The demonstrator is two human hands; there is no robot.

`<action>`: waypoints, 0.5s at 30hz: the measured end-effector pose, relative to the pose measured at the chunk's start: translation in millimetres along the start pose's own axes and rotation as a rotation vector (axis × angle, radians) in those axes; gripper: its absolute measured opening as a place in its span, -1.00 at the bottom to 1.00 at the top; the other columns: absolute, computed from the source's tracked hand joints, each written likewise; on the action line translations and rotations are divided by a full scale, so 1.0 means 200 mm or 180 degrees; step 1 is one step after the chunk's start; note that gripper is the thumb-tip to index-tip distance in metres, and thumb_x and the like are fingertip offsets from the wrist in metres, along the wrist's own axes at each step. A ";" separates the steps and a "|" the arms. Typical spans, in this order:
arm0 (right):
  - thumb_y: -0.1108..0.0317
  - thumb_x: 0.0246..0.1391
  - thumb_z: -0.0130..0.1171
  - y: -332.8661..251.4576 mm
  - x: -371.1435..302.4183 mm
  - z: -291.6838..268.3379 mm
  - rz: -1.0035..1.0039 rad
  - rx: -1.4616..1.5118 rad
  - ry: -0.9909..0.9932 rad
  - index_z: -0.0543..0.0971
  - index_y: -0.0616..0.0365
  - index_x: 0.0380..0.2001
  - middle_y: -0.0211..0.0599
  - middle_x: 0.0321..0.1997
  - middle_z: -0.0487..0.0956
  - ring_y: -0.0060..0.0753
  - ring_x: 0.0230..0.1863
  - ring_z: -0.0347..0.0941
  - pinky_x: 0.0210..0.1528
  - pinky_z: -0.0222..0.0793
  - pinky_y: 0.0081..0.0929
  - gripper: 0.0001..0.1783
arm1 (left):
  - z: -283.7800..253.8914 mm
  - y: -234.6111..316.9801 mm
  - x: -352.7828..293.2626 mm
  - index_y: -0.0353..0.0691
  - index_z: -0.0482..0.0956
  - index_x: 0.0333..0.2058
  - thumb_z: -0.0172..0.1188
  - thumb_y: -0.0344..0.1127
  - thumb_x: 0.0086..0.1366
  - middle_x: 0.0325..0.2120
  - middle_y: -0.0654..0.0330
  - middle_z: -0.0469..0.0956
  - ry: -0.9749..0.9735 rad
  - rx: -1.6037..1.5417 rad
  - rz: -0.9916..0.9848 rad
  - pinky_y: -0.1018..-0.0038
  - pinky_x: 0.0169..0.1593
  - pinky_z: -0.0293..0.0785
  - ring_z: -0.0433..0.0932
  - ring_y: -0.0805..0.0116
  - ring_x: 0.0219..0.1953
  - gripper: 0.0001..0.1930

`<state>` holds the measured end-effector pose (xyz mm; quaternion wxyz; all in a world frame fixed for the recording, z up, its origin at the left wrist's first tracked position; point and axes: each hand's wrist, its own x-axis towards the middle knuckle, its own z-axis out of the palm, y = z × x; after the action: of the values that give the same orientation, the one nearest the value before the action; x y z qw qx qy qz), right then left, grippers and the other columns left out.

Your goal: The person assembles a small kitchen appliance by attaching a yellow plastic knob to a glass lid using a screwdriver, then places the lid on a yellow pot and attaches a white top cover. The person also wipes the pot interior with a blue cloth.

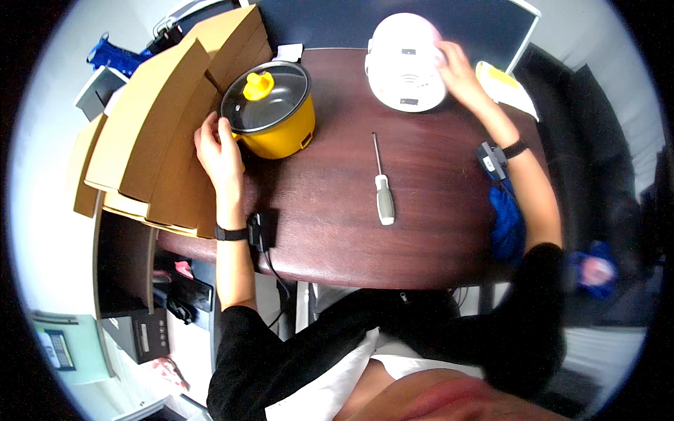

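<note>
A yellow electric cooking pot [286,130] stands at the left of the table, covered by a glass lid [281,95] with a yellow knob. Beside its left side is my left hand [217,144], the fingers apart and slightly curved. The pot's handle is partly hidden by this hand; whether they touch is hard to tell. At the far right of the table my right hand [455,69] grips the right edge of a white rounded appliance [406,67] with two small dark panels. Between the two, nearer to me, lies a screwdriver [383,193] with a grey and white handle.
Large cardboard boxes [151,126] crowd the table's left side. A dark partition [323,24] runs along the back. A white and yellow paper [505,84] lies beyond my right forearm, and blue cloth [505,221] is at the right edge. Both wrists wear strapped devices; a cable hangs from the left one.
</note>
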<state>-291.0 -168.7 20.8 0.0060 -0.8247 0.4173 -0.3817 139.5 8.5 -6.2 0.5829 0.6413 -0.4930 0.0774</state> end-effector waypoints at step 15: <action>0.17 0.16 0.10 -0.11 -0.24 0.06 -0.0539 0.0050 0.0892 0.30 0.15 0.16 -0.03 0.23 0.25 0.05 0.28 0.15 0.30 0.07 -0.06 -0.45 | 0.57 0.92 0.03 -0.35 0.43 0.08 0.15 0.11 0.22 -0.03 -0.14 0.47 -0.1553 -0.0048 0.1021 0.28 0.16 0.31 0.44 0.06 0.07 -0.35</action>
<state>-284.7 -125.3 -10.8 -0.0780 -0.7956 0.3402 -0.4953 -44.0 -57.7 87.0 0.4322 0.5504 -0.7143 0.0084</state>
